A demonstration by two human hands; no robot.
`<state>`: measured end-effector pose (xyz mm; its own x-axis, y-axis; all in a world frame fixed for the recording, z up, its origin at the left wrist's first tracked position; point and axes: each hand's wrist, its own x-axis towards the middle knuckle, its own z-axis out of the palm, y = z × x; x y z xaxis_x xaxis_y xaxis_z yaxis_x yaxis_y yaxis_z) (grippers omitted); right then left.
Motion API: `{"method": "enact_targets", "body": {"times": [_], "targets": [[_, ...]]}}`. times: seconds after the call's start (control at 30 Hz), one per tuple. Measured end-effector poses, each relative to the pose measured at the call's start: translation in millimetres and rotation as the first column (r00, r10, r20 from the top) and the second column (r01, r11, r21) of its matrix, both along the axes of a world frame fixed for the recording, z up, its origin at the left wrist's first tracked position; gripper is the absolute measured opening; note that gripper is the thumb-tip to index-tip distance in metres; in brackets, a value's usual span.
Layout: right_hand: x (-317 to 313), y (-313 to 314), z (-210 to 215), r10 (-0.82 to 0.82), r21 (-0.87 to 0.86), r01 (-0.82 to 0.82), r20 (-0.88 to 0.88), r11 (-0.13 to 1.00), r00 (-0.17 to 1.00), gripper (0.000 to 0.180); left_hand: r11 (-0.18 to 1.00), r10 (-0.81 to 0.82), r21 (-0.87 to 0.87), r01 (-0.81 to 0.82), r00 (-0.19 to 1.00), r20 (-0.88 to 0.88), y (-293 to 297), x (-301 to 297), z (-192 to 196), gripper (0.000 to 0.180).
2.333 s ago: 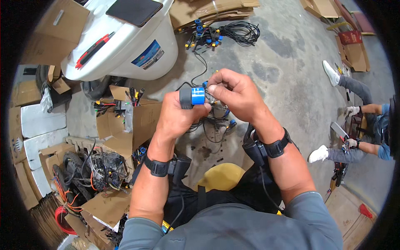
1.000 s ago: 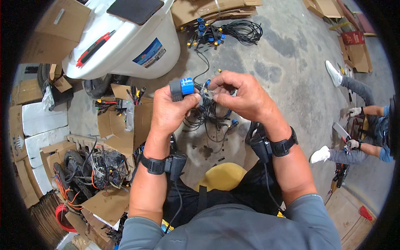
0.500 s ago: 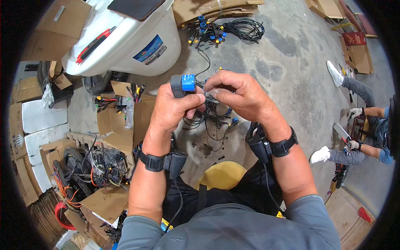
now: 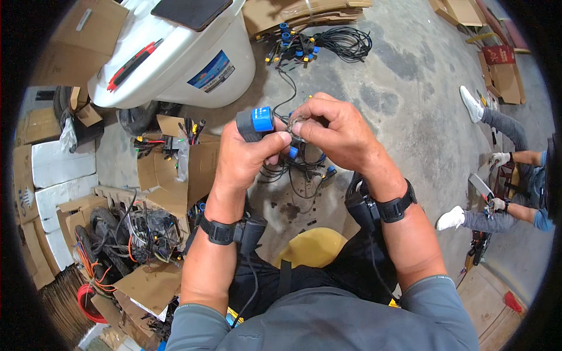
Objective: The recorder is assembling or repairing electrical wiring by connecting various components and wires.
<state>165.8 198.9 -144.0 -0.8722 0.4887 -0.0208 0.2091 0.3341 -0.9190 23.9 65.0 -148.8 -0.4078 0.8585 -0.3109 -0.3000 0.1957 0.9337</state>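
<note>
My left hand (image 4: pixel 243 153) is closed around a round black part with a blue band (image 4: pixel 261 119), and its thumb is pressed toward my right fingertips. Across from it, my right hand (image 4: pixel 342 131) pinches a small crumpled greyish scrap, seemingly plastic (image 4: pixel 295 124). The scrap lies between the two hands, so its far side is hidden. Below and behind my fingers, a tangle of black cables (image 4: pixel 301 167) with blue and yellow connectors rests on the floor.
A white tub (image 4: pixel 234 76) at the far left bears a red-and-black utility knife (image 4: pixel 133 65) and a dark tablet or phone (image 4: pixel 190 10). Coiled cables (image 4: pixel 348 44) lie ahead. An opened cardboard box (image 4: pixel 202 167) stands left. Another person's shoe (image 4: pixel 451 217) is at right.
The blue-banded part has tipped slightly to the left in my left hand. My right fingers have risen a little, still pinching the scrap.
</note>
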Motion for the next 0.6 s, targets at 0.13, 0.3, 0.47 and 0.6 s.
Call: {"method": "enact_targets", "body": {"times": [0.13,0.3,0.47,0.6], "targets": [[0,2,-16,-0.007,-0.276,-0.008,-0.053,0.961,0.999,0.014,0.999,0.049,0.023,-0.048,0.998,-0.047,0,5,2,0.010],[-5,-4,-9,-0.022,-0.646,-0.043,-0.092,0.762,0.996,0.013,0.988,0.103,0.109,-0.111,0.992,0.074,-4,5,-6,0.007],[-8,-10,-6,-0.129,-0.569,0.023,-0.147,0.822,0.981,0.018,0.987,0.098,0.106,-0.123,0.972,0.212,0,5,-9,0.011],[-5,-7,-12,-0.136,-0.446,0.094,-0.061,0.890,0.989,0.018,0.991,0.119,0.060,-0.123,0.991,0.064,0,11,-3,0.012]]}}
